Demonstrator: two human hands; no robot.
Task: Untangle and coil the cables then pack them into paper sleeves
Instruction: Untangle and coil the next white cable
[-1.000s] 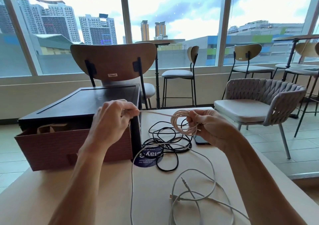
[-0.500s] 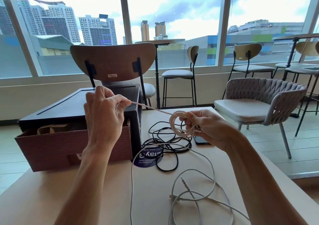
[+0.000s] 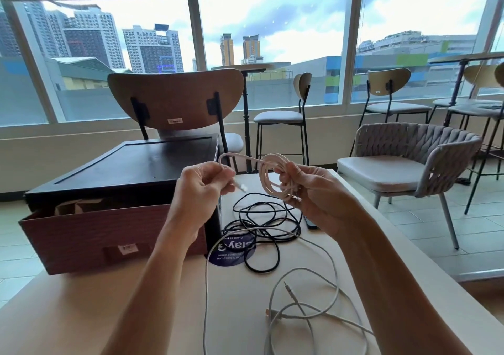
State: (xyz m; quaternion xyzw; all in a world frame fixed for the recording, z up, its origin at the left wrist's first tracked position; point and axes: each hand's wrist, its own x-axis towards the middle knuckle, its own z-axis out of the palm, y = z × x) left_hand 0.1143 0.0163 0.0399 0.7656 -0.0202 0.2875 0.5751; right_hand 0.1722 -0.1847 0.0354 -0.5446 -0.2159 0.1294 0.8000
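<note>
My right hand (image 3: 313,191) grips a coil of pale pink cable (image 3: 268,176) held above the table. My left hand (image 3: 203,188) pinches the free end of that same cable, whose white plug (image 3: 241,187) sticks out below my fingers; a short loop arches between the two hands. A tangled black cable (image 3: 261,223) lies on the table under my hands. A loose white cable (image 3: 308,300) sprawls nearer to me. Brown paper sleeves (image 3: 73,207) show in the open drawer of the box.
A dark box with a reddish drawer (image 3: 81,234) stands on the table's left. A blue round sticker (image 3: 231,251) and a dark phone (image 3: 311,222) lie by the black cable. A wooden chair (image 3: 174,98) stands behind the table, a woven chair (image 3: 403,163) to the right.
My left hand has come down and toward the right hand, and the stretched length of pink cable has been wound onto the coil. Only the plug end stays free.
</note>
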